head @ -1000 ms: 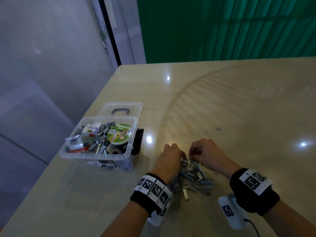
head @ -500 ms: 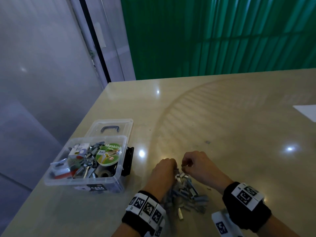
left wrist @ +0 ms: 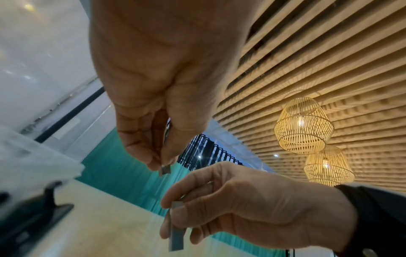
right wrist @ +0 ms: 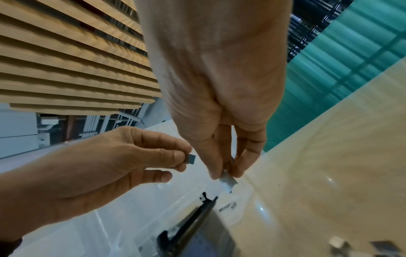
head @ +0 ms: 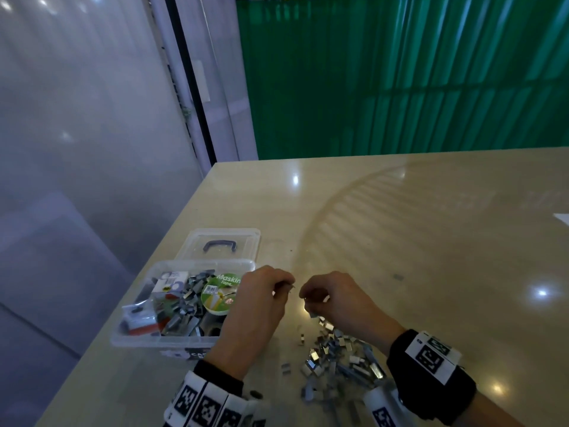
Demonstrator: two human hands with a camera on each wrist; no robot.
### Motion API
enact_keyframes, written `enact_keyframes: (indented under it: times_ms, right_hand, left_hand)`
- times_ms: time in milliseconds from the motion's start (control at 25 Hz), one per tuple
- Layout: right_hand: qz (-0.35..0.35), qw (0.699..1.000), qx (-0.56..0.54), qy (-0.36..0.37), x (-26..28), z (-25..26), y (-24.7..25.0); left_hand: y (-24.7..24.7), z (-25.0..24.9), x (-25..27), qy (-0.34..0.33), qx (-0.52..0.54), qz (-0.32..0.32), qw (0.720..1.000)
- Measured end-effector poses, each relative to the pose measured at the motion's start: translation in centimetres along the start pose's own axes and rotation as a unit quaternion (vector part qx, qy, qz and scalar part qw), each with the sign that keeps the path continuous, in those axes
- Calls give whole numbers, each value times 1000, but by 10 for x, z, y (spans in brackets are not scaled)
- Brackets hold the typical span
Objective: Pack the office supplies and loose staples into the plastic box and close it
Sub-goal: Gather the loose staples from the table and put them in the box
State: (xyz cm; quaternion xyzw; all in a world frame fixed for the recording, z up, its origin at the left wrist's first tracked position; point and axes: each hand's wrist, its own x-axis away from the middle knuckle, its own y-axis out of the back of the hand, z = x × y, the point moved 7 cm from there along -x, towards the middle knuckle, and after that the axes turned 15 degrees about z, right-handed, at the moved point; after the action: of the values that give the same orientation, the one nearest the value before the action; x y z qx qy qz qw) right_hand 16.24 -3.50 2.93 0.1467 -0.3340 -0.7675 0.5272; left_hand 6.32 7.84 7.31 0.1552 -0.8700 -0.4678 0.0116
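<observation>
The clear plastic box (head: 184, 264) stands open at the table's left edge, holding staple strips, a roll of masking tape (head: 220, 292) and small packets. Its lid (head: 221, 238) lies flat behind it. A pile of loose staples (head: 338, 360) lies on the table in front of my right wrist. My left hand (head: 288, 288) hovers by the box's right rim and pinches a short staple strip (left wrist: 164, 170). My right hand (head: 308, 298), close beside it above the pile, pinches a longer staple strip (left wrist: 175, 231), which also shows in the right wrist view (right wrist: 228, 180).
The box's black latch (right wrist: 193, 222) sticks out on its right side, just below my hands. The table's left edge runs right beside the box. A white sheet (head: 562, 217) lies at the far right. Stray single staples (head: 286, 368) lie around the pile.
Both hands have risen off the staple pile, each with staples pinched, and shifted toward the box. The head view has tilted upward.
</observation>
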Motion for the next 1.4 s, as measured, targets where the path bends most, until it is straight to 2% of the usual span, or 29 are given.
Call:
enact_keyframes:
  times_ms: [200, 440, 680, 800, 960, 1200, 1400]
  right_hand:
    - [-9, 998, -10, 62, -34, 59, -14]
    - [-14, 993, -27, 118, -82, 115, -42]
    - [-4, 995, -29, 94, -129, 135, -65]
    - [-5, 997, 6, 77, -145, 139, -72]
    - [29, 997, 48, 48, -158, 133, -80]
    - [6, 998, 43, 48, -156, 129, -64]
    - [-6, 997, 44, 60, -136, 132, -45]
  left_hand:
    - [53, 54, 22, 49, 33, -41, 997]
    - [101, 120, 56, 106, 36, -51, 992]
    - [109, 164, 62, 145, 53, -32, 987]
    - [105, 171, 55, 143, 52, -31, 988]
    - [103, 164, 46, 113, 17, -6, 993]
    - [116, 175, 42, 113, 23, -33, 993]
    - [115, 145, 36, 75, 38, -49, 995]
